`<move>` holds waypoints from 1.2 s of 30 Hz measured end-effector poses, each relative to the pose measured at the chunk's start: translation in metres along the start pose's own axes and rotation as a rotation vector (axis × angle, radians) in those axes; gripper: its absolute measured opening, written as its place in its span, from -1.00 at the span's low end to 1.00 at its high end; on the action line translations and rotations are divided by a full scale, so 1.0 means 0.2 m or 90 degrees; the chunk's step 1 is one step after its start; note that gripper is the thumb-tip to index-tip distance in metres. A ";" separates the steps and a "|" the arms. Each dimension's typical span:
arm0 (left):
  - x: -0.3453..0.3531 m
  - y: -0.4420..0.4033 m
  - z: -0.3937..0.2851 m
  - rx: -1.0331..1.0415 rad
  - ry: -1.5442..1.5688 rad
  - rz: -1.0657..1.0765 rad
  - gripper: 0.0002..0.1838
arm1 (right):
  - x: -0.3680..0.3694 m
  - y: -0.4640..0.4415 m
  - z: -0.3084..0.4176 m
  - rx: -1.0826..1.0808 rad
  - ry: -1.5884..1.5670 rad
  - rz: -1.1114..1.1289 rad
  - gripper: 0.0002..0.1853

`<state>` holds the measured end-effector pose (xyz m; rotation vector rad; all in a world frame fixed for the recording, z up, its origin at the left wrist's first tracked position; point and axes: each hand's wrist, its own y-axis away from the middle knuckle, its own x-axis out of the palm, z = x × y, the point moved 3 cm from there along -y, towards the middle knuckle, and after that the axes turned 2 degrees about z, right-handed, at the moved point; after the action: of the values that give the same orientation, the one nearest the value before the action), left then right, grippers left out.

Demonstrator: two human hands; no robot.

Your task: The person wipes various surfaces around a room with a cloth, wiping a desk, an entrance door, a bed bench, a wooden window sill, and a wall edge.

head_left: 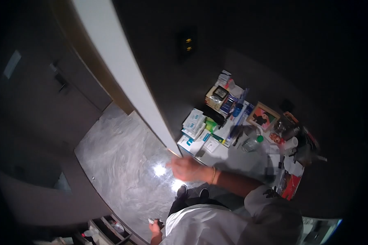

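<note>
My right hand [187, 168] is raised at the middle of the view, in front of the lit floor and near the lower end of the white wall edge. Its fingers are curled closed, and a thin pale strip shows just above them; I cannot tell whether the hand holds it. A band circles that wrist. Low in the view, my left hand [155, 227] hangs beside my body, its fingers closed on a small white thing [151, 221] too small to name. Nearest to my right hand on the table lie white boxes [193, 123] with blue marks.
A cluttered table bears a green-capped clear bottle [250, 143], a framed picture [263, 117], a white cup [291, 143] and a red item [291, 187]. A dark door [41, 77] stands left. Open compartments [108, 228] are at bottom left. The grey floor [118, 151] reflects light.
</note>
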<state>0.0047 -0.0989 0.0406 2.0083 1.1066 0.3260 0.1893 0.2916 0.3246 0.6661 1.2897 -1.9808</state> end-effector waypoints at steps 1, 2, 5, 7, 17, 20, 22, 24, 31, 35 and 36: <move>-0.01 0.00 0.01 -0.011 0.018 -0.028 -0.81 | 0.24 0.17 0.03 0.069 -0.032 0.258 -0.59; -0.01 0.02 0.01 -0.014 0.035 -0.041 -0.81 | 0.38 0.34 0.05 0.127 -0.074 0.401 -0.65; -0.10 0.05 0.07 0.007 0.117 -0.115 -0.77 | 0.70 0.83 0.07 0.303 -0.169 0.562 -0.75; -0.16 0.04 0.13 0.031 0.149 -0.122 -0.77 | 0.78 1.09 0.04 0.475 -0.125 0.630 -0.74; -0.78 -0.33 -0.18 0.015 -0.003 -0.150 -0.81 | 1.17 1.67 0.01 0.694 -0.053 0.537 -0.61; -1.03 -0.76 -0.27 0.005 -0.118 -0.200 -0.80 | 1.31 1.20 -0.01 0.768 -0.060 0.459 -0.60; -1.07 -0.87 -0.62 0.055 -0.240 -0.146 -0.74 | 1.45 0.86 -0.08 0.785 -0.048 0.335 -0.58; -1.11 -1.03 -0.89 -0.007 -0.381 -0.062 -0.61 | 1.60 0.56 -0.16 0.615 -0.048 0.286 -0.57; -0.94 -1.61 -1.63 0.100 -0.551 0.021 -0.63 | 1.60 -0.53 -0.24 0.682 -0.192 0.155 -0.54; -0.48 -1.41 -2.26 0.183 -0.390 0.159 -0.67 | 1.72 -0.96 -0.37 0.652 -0.299 0.142 -0.53; -0.39 -1.48 -2.32 0.181 -0.389 0.159 -0.67 | 1.77 -1.06 -0.40 0.629 -0.355 0.156 -0.53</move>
<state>-0.4746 0.1693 0.1298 2.2765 0.5379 -0.3285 -0.1960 0.3344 0.1615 0.5819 -0.1499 -2.2840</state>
